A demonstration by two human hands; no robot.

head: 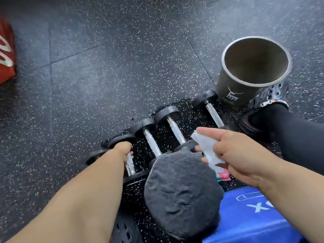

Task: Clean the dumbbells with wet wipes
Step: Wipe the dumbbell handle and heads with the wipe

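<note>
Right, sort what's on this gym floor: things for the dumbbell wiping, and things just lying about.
For the job:
- dumbbells in a row on the floor
- left hand gripping one dumbbell's handle
- white wet wipe held in the right hand
- wipe packet

Lying about:
- empty dark bin
- red bag
- blue box
- grey cloth
</note>
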